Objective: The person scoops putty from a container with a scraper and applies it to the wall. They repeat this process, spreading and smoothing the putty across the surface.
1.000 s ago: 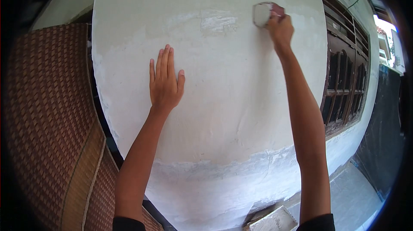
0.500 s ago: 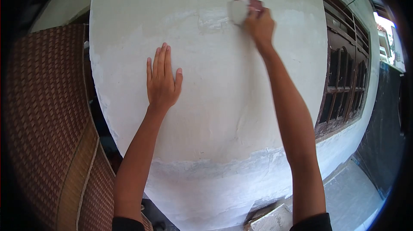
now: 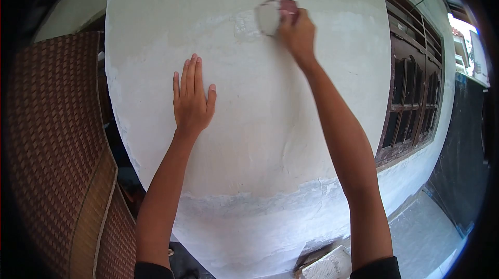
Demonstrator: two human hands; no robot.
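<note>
My right hand (image 3: 297,35) pinches a flat tool (image 3: 268,17) by its reddish end, thumb and fingers closed round it; blur hides just how each finger sits. The tool's pale, broad part points away from my grip toward about ten o'clock, and its long axis runs roughly from three to nine o'clock. I cannot tell how much of its face meets the wall (image 3: 249,118). Just beyond its far edge, at nine o'clock, lies a brighter, rough patch (image 3: 246,23), and my right hand is the nearer one to it. My left hand (image 3: 192,105), at eight o'clock from my right and well apart from the tool, lies flat on the wall, holding nothing, its fingers pointing up toward twelve and its thumb spread away from them.

Farther out, at four o'clock from my right hand, is a dark-framed window (image 3: 410,97); down at six o'clock, a tray (image 3: 330,266) bearing pale stuff, cut off by the picture's lower edge. Woven panelling (image 3: 52,123) stands at nine o'clock from my left hand.

Counted: two hands, one tool, one rough patch, one tray, one window.
</note>
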